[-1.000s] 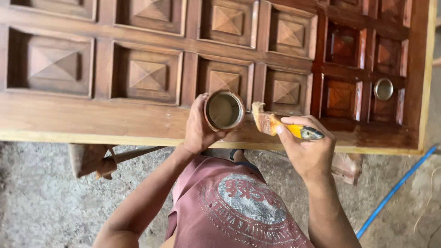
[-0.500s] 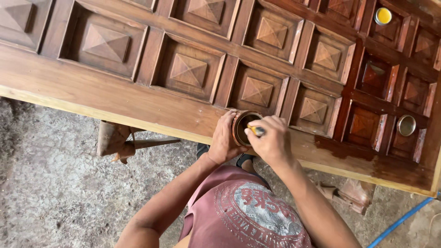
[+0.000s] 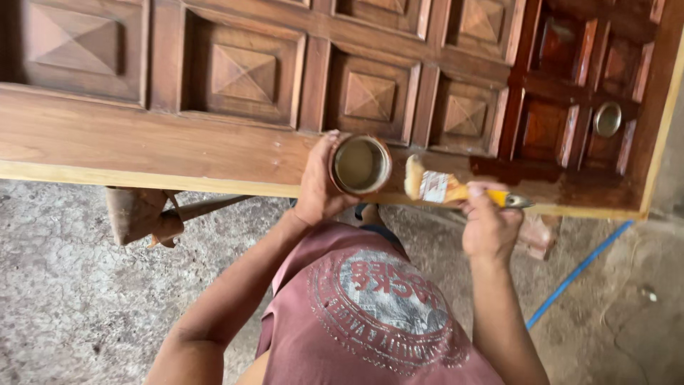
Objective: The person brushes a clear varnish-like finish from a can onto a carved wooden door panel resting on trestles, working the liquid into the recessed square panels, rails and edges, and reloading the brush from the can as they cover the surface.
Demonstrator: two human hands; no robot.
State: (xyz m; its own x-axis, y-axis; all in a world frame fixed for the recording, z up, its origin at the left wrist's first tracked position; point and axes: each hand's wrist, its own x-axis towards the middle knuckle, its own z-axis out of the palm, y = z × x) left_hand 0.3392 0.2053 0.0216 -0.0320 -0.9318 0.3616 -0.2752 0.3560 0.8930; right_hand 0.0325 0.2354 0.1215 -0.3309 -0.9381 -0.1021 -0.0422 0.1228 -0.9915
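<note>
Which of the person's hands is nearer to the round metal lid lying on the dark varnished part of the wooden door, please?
The right hand, holding the yellow-handled paintbrush, is below-left of the round metal lid. The left hand, holding the small round tin, is farther left.

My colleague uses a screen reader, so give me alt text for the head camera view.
A person's left hand holds an open tin of pale liquid while the right hand holds a yellow-handled brush over a carved wooden door lying flat. The door's right end looks darker and glossy.
</note>
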